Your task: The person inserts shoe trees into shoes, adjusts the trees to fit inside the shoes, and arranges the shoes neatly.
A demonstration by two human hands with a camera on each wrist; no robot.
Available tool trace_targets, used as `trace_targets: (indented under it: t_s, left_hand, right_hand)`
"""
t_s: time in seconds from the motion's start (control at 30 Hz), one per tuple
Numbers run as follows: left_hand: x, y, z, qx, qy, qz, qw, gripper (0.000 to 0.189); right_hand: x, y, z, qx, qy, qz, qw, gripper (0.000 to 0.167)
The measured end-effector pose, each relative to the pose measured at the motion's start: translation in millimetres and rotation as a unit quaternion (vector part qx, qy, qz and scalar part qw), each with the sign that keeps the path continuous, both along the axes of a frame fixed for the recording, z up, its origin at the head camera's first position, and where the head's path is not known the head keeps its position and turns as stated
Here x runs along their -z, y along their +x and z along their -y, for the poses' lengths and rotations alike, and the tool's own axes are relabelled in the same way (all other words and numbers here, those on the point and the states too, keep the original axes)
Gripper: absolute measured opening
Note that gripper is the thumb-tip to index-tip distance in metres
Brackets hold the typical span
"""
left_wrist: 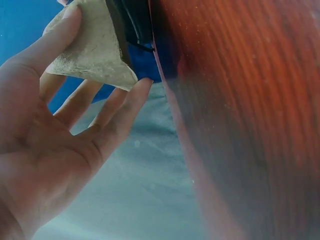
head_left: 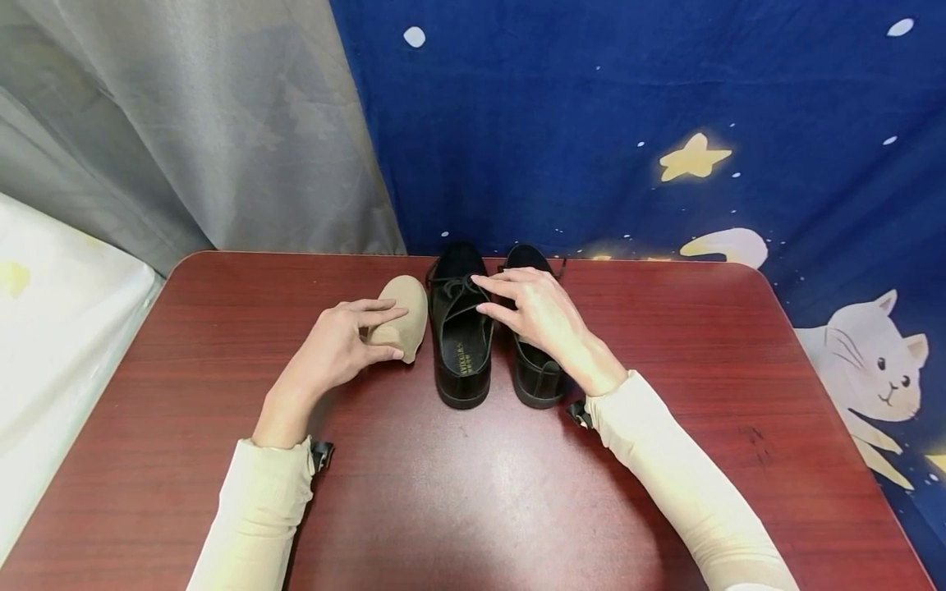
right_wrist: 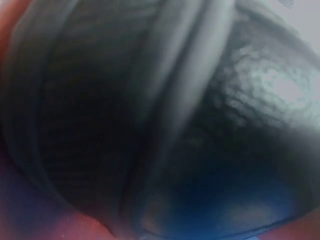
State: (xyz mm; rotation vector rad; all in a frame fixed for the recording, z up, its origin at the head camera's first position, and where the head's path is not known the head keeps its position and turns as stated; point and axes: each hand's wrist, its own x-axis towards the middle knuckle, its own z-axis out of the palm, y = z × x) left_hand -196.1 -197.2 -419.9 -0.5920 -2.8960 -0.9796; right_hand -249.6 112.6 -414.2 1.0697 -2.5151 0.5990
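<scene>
In the head view, my left hand (head_left: 328, 349) holds a tan moulded-pulp shoe insert (head_left: 408, 316), thumb at its near end and fingers on its upper side. The left wrist view shows the insert (left_wrist: 92, 47) between thumb and fingers. Just right of it stands a black lace-up shoe (head_left: 461, 382), toe away from me, its insole bare. My right hand (head_left: 543, 316) reaches over a second black shoe (head_left: 539, 386), fingertips at the laces and inner side of the first. A blurred black shoe heel (right_wrist: 240, 125) fills the right wrist view, where no fingers show.
Both shoes stand near the far edge of a reddish-brown wooden table (head_left: 458, 492). Behind it hang a grey curtain (head_left: 296, 123) and a blue star-patterned cloth (head_left: 554, 123). White cloth (head_left: 59, 328) lies beyond the table's left edge.
</scene>
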Motion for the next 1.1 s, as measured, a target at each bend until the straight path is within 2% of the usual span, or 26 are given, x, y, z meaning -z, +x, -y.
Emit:
trace_targets:
  t_s: [0.33, 0.6, 0.9, 1.1]
  left_hand:
    - [-3.6, 4.5, -5.7, -0.018, -0.001, 0.013, 0.9998, 0.058]
    - [-6.2, 12.3, -10.6, -0.016, 0.006, -0.005, 0.9998, 0.059]
    - [-8.6, 16.8, -10.5, -0.018, -0.004, 0.003, 0.9998, 0.06]
    - [-10.9, 20.4, -9.4, -0.018, -0.014, -0.012, 0.9997, 0.059]
  right_hand:
    - [1.7, 0.2, 0.2, 0.001, -0.005, -0.007, 1.0, 0.043]
    - [3.1, -0.9, -0.3, 0.005, -0.004, -0.008, 0.9999, 0.043]
    - [3.4, 0.6, -0.6, 0.011, -0.006, -0.003, 0.9999, 0.043]
    - [3.7, 0.3, 0.1, 0.013, -0.004, -0.005, 0.9999, 0.043]
